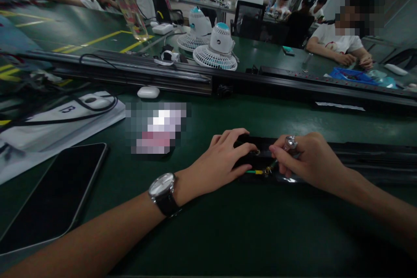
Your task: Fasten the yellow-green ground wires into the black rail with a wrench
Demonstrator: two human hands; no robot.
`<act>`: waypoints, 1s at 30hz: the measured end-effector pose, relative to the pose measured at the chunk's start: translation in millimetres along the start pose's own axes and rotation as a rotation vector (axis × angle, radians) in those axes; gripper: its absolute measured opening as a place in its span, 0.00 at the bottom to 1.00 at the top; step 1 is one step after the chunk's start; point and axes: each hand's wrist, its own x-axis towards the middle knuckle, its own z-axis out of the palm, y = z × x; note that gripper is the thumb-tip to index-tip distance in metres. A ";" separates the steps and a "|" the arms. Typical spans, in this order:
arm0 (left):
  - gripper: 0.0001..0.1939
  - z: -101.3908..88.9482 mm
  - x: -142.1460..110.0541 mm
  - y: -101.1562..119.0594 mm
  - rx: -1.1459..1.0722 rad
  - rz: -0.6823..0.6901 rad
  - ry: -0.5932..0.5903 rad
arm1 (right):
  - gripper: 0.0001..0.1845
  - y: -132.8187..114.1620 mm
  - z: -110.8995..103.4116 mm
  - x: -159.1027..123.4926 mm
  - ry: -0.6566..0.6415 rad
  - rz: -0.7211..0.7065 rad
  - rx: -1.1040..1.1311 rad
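Observation:
A long black strip-shaped housing [368, 152] lies across the green table in front of me. My left hand [221, 160], a watch on its wrist, rests on the strip's left end with fingers curled over it, holding it down. My right hand [306, 160] is closed in a pinch around a small tool with a clear handle [289, 143]; its tip meets a green-yellow wire with a brass terminal [262, 171] at the strip's opening. A small ring-like part sits by my left fingertips.
A dark tablet [52, 200] lies at the near left, beside white paper with a black cable [65, 117]. A white earbud case [148, 92] and two small fans [216, 47] stand beyond a black rail [293, 84]. Other people sit at tables behind.

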 end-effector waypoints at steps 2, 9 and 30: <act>0.23 0.3 0.2 -0.2 -0.004 0.000 0.011 | 0.14 -0.4 -1.6 1.6 -0.025 -0.032 -0.033; 0.23 -0.1 -0.1 -0.3 -0.008 0.014 0.026 | 0.11 -7.8 -12.7 9.6 -0.201 -0.207 -0.250; 0.24 0.0 0.1 1.0 0.032 0.016 0.004 | 0.13 -15.8 -14.1 8.3 -0.149 -0.078 -0.115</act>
